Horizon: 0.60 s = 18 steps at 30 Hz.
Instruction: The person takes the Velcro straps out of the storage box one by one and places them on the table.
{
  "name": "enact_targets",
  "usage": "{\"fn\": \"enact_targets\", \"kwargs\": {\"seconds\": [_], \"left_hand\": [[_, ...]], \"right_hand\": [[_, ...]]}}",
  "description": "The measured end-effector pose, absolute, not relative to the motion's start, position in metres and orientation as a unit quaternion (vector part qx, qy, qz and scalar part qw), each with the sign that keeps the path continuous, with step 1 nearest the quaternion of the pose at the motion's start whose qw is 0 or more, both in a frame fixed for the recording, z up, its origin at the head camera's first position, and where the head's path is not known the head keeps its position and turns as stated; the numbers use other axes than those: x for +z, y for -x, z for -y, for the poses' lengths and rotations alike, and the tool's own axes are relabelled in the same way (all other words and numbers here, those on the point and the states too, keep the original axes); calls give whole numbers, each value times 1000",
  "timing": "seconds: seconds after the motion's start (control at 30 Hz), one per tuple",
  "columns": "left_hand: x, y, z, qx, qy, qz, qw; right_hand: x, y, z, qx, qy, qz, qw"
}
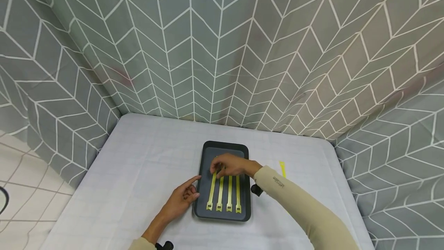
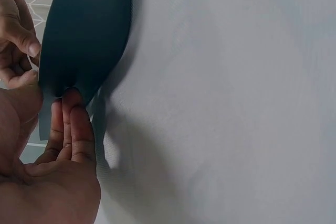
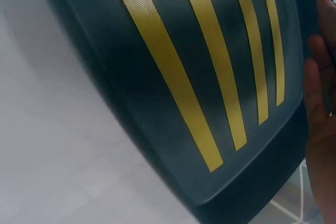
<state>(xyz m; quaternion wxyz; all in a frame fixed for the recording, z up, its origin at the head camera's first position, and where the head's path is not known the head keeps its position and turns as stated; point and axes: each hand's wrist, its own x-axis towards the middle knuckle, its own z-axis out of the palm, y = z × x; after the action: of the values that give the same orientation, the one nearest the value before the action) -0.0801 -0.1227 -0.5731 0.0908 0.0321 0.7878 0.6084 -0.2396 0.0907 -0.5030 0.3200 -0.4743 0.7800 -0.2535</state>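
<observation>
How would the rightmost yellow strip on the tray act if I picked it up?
The yellow strip would probably flop, since it looks thin and fabric-like. Being so narrow, it's likely light. Lying flat on the tray, it seems unlikely to roll.

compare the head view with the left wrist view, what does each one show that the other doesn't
Only the head view: four yellow strips lying in the dark tray, and another yellow strip on the white table, partly hidden by the beige right sleeve.

Only the left wrist view: a palm-side close-up of the left hand, with fingertips at the tray's outer side.

Both: the tray, the left hand, the right hand, the table and the patterned curtain.
</observation>
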Motion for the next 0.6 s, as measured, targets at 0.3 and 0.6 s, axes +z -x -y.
{"fn": "enact_targets", "kwargs": {"seconds": [0.3, 0.6], "left_hand": [[-570, 79, 121, 602, -38, -793, 89], [-569, 77, 121, 591, -35, -802, 78]], "right_hand": [[-511, 241, -79, -201, 492, -782, 325], [-514, 237, -67, -132, 536, -781, 293]]}}
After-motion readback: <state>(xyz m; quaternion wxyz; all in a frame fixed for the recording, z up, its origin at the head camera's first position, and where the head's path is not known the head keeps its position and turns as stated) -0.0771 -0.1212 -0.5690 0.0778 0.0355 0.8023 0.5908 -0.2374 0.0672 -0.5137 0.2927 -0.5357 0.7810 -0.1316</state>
